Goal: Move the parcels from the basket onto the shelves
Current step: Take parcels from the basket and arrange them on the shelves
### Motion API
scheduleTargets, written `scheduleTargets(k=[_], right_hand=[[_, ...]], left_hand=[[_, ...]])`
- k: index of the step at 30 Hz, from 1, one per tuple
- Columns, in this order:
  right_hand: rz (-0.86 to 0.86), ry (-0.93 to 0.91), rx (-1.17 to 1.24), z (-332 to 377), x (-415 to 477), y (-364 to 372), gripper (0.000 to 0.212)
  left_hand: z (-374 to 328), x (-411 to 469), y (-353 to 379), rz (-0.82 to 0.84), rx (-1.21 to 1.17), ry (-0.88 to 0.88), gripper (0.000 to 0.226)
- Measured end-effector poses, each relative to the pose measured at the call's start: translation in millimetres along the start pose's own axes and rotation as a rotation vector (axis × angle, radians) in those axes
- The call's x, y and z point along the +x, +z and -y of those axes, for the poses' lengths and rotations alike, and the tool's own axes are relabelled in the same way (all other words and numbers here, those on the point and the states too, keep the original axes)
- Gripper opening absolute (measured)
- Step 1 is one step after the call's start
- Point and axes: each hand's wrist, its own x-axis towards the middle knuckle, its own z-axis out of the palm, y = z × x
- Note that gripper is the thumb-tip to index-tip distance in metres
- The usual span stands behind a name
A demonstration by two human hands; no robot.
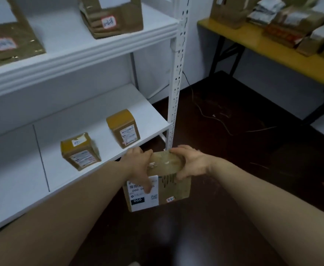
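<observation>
Brown cardboard formed the parcel, which was held in both hands just in front of the foot of the white upright post, at the right front corner of the lower shelf and above the dark floor. The left hand grasped the parcel's upper left edge, fingers curled over the top and one digit lying across the white label. The right hand grasped the upper right edge, fingers likewise curled over the top.

Two small parcels stood apart on the lower shelf, labels facing forward. Two larger parcels stood on the upper shelf, each bearing a red-bordered sticker. A yellow table at the right carried a pile of packages. A cable lay on the floor between post and table.
</observation>
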Motion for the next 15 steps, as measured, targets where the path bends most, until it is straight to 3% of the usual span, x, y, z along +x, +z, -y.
scheduleTargets(k=[2, 5, 10, 15], right_hand=[[-0.036, -0.02, -0.315, 1, 26, -18, 0.105], [-0.134, -0.073, -0.574, -1, 63, -44, 0.115], [-0.132, -0.152, -0.688, -1, 124, -77, 0.12], [-0.15, -0.222, -0.767, -16, 189, -109, 0.121]], left_hand=[[-5, 26, -10, -0.074, -0.003, -0.006, 0.114], [-6, 68, -27, -0.162, -0.073, 0.002, 0.112], [5, 127, -41, -0.248, -0.121, 0.014, 0.107], [20, 175, -57, -0.234, -0.106, -0.022, 0.118]])
